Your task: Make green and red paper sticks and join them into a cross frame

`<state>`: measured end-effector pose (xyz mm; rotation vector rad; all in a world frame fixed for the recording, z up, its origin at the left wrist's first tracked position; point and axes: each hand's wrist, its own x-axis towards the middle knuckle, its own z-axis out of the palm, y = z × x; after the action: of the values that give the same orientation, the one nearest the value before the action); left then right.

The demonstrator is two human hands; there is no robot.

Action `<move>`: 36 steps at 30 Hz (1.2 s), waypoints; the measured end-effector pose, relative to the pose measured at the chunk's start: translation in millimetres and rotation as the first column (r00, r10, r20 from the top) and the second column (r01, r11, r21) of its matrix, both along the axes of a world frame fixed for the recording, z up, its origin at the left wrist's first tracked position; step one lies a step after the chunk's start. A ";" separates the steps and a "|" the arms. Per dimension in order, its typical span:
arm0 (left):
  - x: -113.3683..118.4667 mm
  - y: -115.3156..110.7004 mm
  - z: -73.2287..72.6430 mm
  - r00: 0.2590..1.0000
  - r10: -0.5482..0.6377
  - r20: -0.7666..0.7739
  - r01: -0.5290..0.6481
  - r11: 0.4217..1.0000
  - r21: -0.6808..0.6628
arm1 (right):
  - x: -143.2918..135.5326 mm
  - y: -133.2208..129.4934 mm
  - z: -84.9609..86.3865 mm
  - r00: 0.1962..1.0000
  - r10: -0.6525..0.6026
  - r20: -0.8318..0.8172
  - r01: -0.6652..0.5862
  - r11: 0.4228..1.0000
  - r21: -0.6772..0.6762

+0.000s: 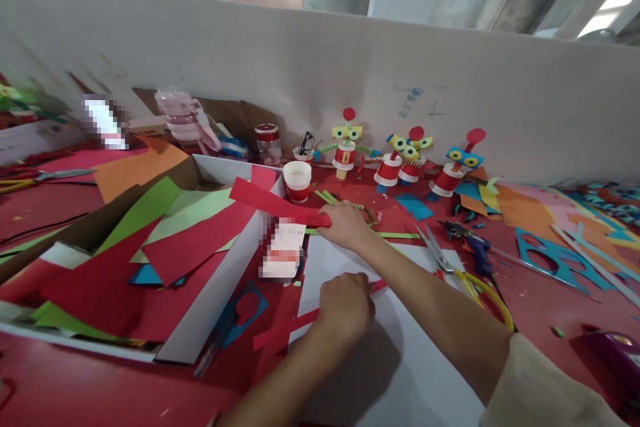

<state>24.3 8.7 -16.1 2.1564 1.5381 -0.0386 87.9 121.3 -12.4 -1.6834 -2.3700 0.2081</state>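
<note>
My right hand pinches the end of a wide red paper strip, which stretches left over the edge of the white box. Closer to me, my left hand is closed on a narrow red paper strip that sticks out on both sides of the fist. Both hands are above white paper sheets on the red table. Inside the box lie red, green and blue paper pieces. A phone with a blurred screen rests between the box and the sheets.
Scissors and a blue glue gun lie at the right. Several red-cup robot figures stand along the white partition. Stacked paper cups, a jar and a pink bottle stand behind the box. A purple tape dispenser is lower right.
</note>
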 end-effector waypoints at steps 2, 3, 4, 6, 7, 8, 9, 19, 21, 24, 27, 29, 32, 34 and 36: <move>1.3 -0.2 1.3 1.000 0.006 0.005 -0.006 1.000 -0.016 | -10.4 4.4 -3.7 1.000 -0.007 0.017 0.007 1.000 0.002; 1.8 0.0 1.6 1.000 0.011 0.009 -0.010 1.000 -0.025 | -14.0 5.5 -4.9 1.000 -0.013 0.020 0.013 1.000 0.001; 2.3 0.2 1.7 1.000 0.014 0.013 -0.013 0.999 -0.032 | -16.7 6.3 -5.7 1.000 -0.018 0.020 0.018 1.000 -0.003; 3.0 0.9 1.6 1.000 0.012 0.020 -0.011 0.999 -0.042 | -19.6 7.8 -6.5 1.000 -0.016 0.009 0.016 1.000 -0.014; 3.1 1.2 1.6 1.000 0.008 0.020 -0.007 0.999 -0.047 | -20.2 8.9 -6.7 1.000 -0.008 -0.001 0.008 1.000 -0.020; 3.3 1.5 1.6 1.000 0.000 0.021 0.001 0.999 -0.051 | -20.4 10.6 -6.9 1.000 0.005 -0.012 -0.005 1.000 -0.027; 3.4 1.9 1.8 1.000 -0.009 0.020 0.010 0.998 -0.058 | -20.4 12.9 -7.1 0.999 0.021 -0.026 -0.022 0.999 -0.037; 3.6 2.4 9.7 1.000 -0.018 -0.015 0.016 0.997 -0.079 | -18.2 45.0 -21.0 0.954 0.129 -0.271 -0.160 0.982 -0.095; 3.5 2.0 10.2 1.000 -0.019 -0.013 0.018 0.997 -0.075 | -17.3 47.3 -21.6 0.931 0.130 -0.342 -0.159 0.986 -0.058; 4.0 2.0 7.2 1.000 -0.021 -0.008 0.020 0.997 -0.072 | -12.4 52.3 -12.9 0.886 0.109 -0.451 -0.115 0.993 0.015; 4.9 2.5 2.6 1.000 -0.022 -0.008 0.021 0.998 -0.064 | 4.1 60.7 6.8 0.854 0.037 -0.520 0.001 0.997 0.073; 5.1 2.5 0.9 1.000 -0.018 -0.007 0.018 0.999 -0.051 | 23.9 65.8 20.4 0.855 -0.037 -0.517 0.091 0.993 0.080; 4.9 1.6 2.2 1.000 -0.008 -0.001 0.008 0.999 -0.049 | 60.5 67.5 30.0 0.887 -0.200 -0.415 0.232 0.972 0.028; 4.5 0.6 5.0 1.000 -0.007 0.004 0.007 0.998 -0.060 | 82.6 65.3 26.4 0.902 -0.303 -0.307 0.314 0.949 -0.015; 4.0 -0.2 7.7 1.000 -0.011 0.006 0.011 0.997 -0.075 | 98.5 63.0 17.2 0.910 -0.363 -0.203 0.362 0.931 -0.043</move>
<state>28.3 8.5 -8.5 2.1051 1.4979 -0.0922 186.4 184.2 4.8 -1.9594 -1.8692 0.3063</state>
